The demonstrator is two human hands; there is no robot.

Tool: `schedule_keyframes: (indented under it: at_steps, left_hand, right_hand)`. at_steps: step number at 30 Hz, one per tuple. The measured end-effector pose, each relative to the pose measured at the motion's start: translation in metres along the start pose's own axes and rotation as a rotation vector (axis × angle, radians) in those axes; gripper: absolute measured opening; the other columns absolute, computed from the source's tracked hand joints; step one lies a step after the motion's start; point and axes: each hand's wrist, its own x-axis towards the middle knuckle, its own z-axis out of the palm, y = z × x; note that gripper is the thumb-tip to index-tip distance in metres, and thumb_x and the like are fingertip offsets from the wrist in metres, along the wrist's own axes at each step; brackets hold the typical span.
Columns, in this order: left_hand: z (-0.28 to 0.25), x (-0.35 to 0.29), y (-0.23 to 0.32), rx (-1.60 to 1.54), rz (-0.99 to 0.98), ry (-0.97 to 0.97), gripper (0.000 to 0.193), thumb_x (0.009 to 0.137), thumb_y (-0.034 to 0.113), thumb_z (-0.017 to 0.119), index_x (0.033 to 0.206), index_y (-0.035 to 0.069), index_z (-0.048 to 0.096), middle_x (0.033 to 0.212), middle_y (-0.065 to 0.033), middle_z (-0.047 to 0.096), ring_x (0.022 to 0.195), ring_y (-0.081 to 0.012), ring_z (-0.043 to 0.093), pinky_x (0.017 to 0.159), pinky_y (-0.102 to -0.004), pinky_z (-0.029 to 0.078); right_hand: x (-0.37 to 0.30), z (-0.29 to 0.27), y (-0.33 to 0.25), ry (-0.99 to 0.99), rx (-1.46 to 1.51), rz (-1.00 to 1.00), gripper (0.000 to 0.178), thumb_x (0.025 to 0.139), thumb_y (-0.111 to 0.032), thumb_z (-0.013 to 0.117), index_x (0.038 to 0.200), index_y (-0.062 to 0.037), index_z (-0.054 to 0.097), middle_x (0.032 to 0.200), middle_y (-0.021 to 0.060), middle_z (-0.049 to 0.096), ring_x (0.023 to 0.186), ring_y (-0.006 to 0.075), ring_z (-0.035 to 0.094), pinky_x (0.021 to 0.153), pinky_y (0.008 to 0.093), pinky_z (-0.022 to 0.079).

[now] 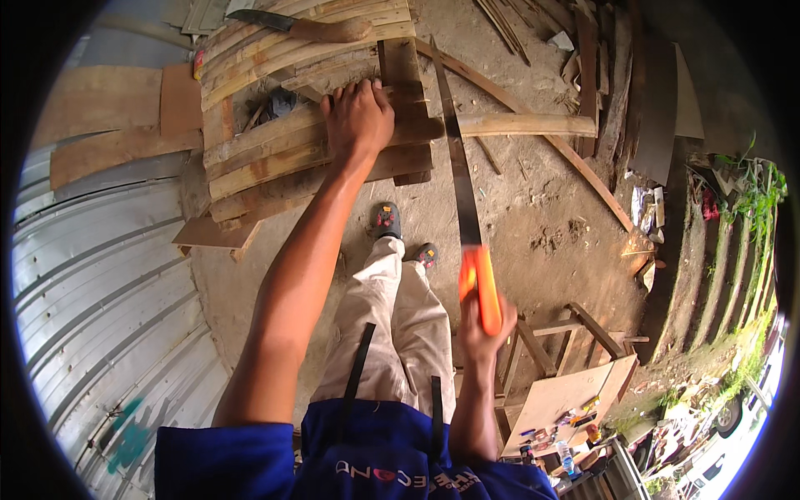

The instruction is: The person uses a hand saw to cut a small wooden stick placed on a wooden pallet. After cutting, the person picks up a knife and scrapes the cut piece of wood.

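My right hand [483,321] is closed round the orange handle of a hand saw [465,179]. The long blade points away from me and crosses a wooden plank [529,125] just past the right edge of a slatted wooden platform [275,171]. How deep the blade sits in the wood, I cannot tell. To the left of the saw, my left hand [360,121] presses down with its fingers curled over the plank's shaded part on the platform. A large knife with a wooden handle [329,31] lies across the platform's far slats.
A thin wooden strip [587,183] lies slantwise on the dirt floor. Boards [612,92] lean at the far right. Near right stand a wooden frame [554,342] and a board with small items [567,396]. Corrugated metal sheeting [108,308] borders the left.
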Motion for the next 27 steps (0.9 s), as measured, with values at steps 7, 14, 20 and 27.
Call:
schedule_keyframes:
  at_steps: [7,14,20,27]
  left_hand:
    - [0.0,0.0,0.002,0.001,-0.022,-0.032,0.032,0.097,0.026,0.042,0.092,0.006,0.066,0.095,-0.0135,0.068,0.099,-0.0295,0.058,0.098,-0.0469,0.034]
    - [-0.002,0.001,-0.001,0.007,-0.013,-0.022,0.031,0.098,0.025,0.042,0.099,0.005,0.066,0.104,-0.014,0.068,0.105,-0.0296,0.059,0.101,-0.0469,0.034]
    - [0.0,0.001,0.002,-0.002,-0.021,-0.027,0.032,0.097,0.026,0.043,0.092,0.005,0.066,0.097,-0.0142,0.068,0.1,-0.0303,0.059,0.099,-0.0469,0.034]
    - [0.0,0.003,-0.001,0.016,0.003,-0.012,0.032,0.098,0.027,0.043,0.093,0.005,0.065,0.099,-0.0145,0.068,0.101,-0.0306,0.059,0.098,-0.0467,0.035]
  right_hand:
    - [-0.041,-0.031,-0.046,-0.052,-0.025,0.008,0.009,0.076,-0.007,0.059,0.077,0.0002,0.063,0.056,0.0123,0.055,0.044,0.0218,0.056,0.046,0.0339,0.044]
    - [0.042,0.023,-0.028,-0.134,-0.129,0.068,0.013,0.081,-0.011,0.065,0.074,-0.0023,0.059,0.056,0.0118,0.055,0.042,0.025,0.052,0.045,0.0339,0.042]
    - [-0.051,-0.038,-0.05,-0.152,-0.135,0.135,0.011,0.075,-0.008,0.062,0.068,0.0004,0.06,0.052,0.0114,0.052,0.043,0.0187,0.054,0.046,0.032,0.044]
    - [0.062,0.026,-0.035,-0.149,-0.039,0.12,0.014,0.08,-0.01,0.066,0.071,-0.0013,0.059,0.057,0.0145,0.056,0.043,0.0205,0.051,0.046,0.0336,0.042]
